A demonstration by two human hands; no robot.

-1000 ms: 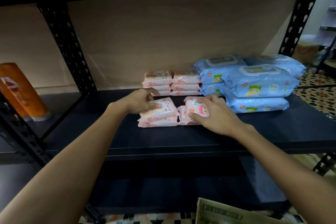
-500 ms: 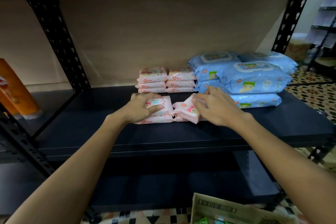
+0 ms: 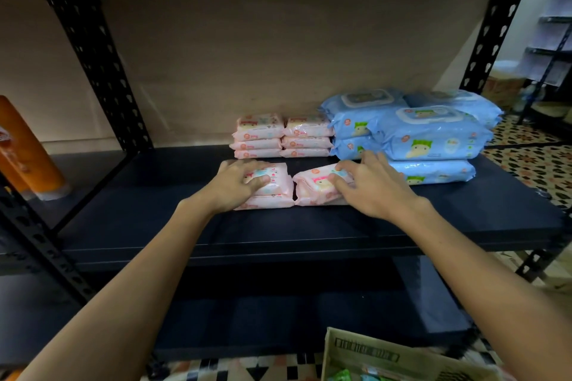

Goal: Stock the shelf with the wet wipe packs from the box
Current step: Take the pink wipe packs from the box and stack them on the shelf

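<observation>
Two short stacks of small pink wet wipe packs sit side by side on the dark shelf (image 3: 309, 226). My left hand (image 3: 238, 184) lies on top of the left pink stack (image 3: 275, 192), fingers curled over its top pack. My right hand (image 3: 368, 184) grips the tilted top pack of the right pink stack (image 3: 312, 190). Behind them stand two taller stacks of pink packs (image 3: 281, 136) against the back wall. Large blue wet wipe packs (image 3: 427, 136) are piled to the right. The cardboard box (image 3: 371, 356) shows at the bottom edge.
An orange bottle (image 3: 24, 148) stands on the neighbouring shelf at far left. Black perforated uprights (image 3: 99, 71) frame the bay. A lower shelf (image 3: 278, 318) lies below. Patterned floor tiles (image 3: 526, 161) and another rack are at the right.
Both hands have slid the two front pink stacks back toward the rear stacks. The right top pack is tilted under my right hand, and the view has shifted slightly.
</observation>
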